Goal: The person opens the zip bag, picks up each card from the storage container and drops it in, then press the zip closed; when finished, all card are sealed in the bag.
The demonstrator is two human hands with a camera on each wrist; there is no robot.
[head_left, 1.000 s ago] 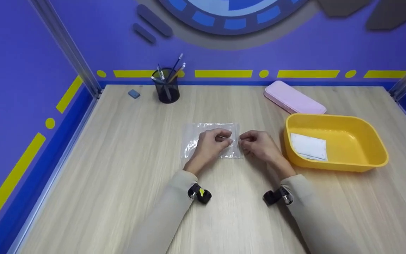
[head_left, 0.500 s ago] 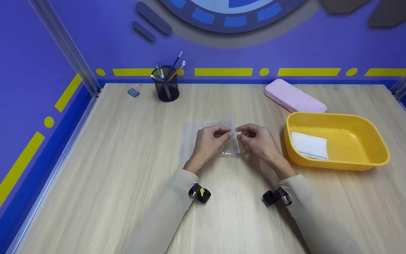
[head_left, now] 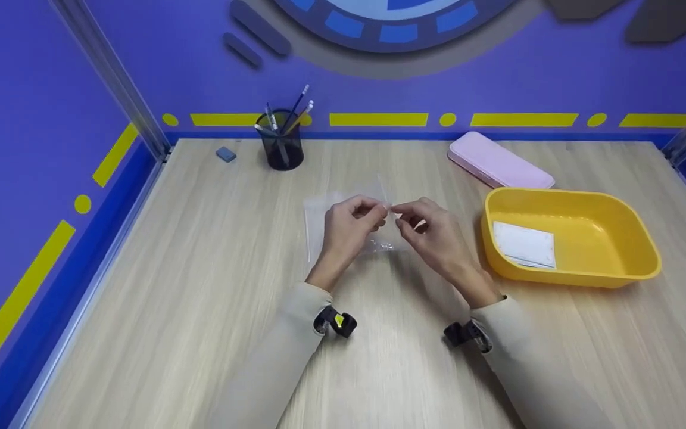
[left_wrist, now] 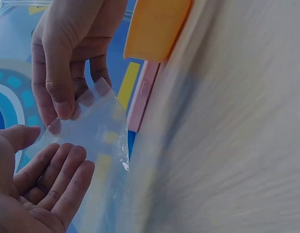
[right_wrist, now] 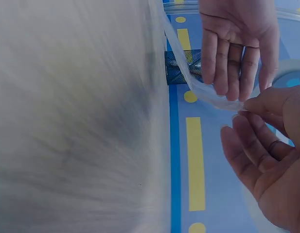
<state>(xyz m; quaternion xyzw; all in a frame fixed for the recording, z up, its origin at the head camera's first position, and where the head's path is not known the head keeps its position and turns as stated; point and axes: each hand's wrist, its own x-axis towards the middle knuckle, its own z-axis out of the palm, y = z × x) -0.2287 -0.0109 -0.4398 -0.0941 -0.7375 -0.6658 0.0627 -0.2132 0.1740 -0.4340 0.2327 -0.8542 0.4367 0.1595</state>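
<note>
A clear plastic bag (head_left: 317, 223) is held just over the table, its right edge raised and its left part near the tabletop. My left hand (head_left: 349, 229) holds that raised edge between thumb and fingers, the other fingers loosely extended in the left wrist view. Close beside it, my right hand (head_left: 435, 238) pinches the same edge with thumb and forefinger. In the right wrist view, the edge of the bag (right_wrist: 213, 97) runs from the right fingertips past the left fingers. I see no contents through the film (left_wrist: 96, 126).
On the right stands a yellow bin (head_left: 593, 280) with white cards (head_left: 524, 244) inside. Behind it lies a pink case (head_left: 498, 159). A black mesh cup (head_left: 282, 152) of pens and pencils and a blue eraser (head_left: 225, 154) are at the back left.
Both hands have moved up and away from me, and the bag's right edge has lifted off the table. My fingertips have come closer together. Bin, case and cup stay put.
</note>
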